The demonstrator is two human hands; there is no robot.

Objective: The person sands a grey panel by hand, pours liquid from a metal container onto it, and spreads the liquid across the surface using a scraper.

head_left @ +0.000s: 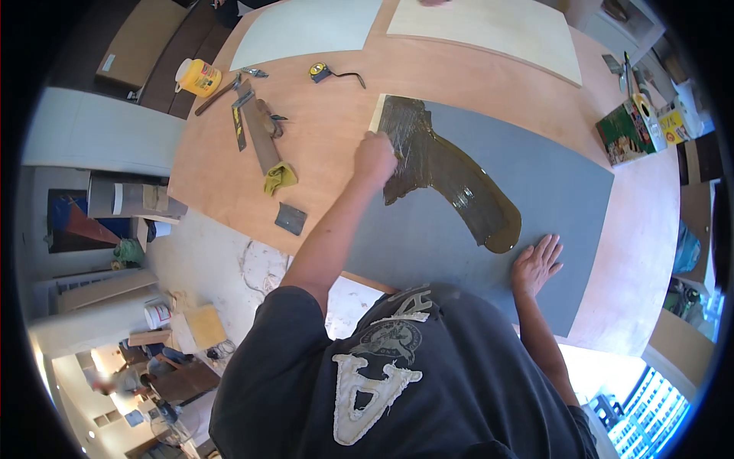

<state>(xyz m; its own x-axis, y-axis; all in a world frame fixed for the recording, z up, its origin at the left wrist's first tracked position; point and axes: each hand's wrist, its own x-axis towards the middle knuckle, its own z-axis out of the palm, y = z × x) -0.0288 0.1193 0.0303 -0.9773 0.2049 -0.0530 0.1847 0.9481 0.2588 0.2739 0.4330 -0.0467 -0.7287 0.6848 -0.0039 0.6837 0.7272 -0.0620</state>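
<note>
A grey sheet (443, 237) lies flat on the wooden worktable in front of me. Thick, glossy brown glue (466, 183) covers its upper left part and runs in a curved band toward the middle. My left hand (375, 159) is closed at the sheet's left edge, beside the streaky part of the glue. Whatever its fingers grip is hidden. Along that edge shows a pale strip (377, 115). Flat on the sheet's lower right part rests my right hand (537, 264), fingers spread, just right of the glue's end.
Left on the table (206, 172) are a yellow jar (200, 77), a handsaw (264, 145), a yellow cloth (280, 177), a dark flat piece (290, 219) and a tape measure (319, 73). Pale boards (489, 34) lie at the back. A tin (628, 130) stands at right.
</note>
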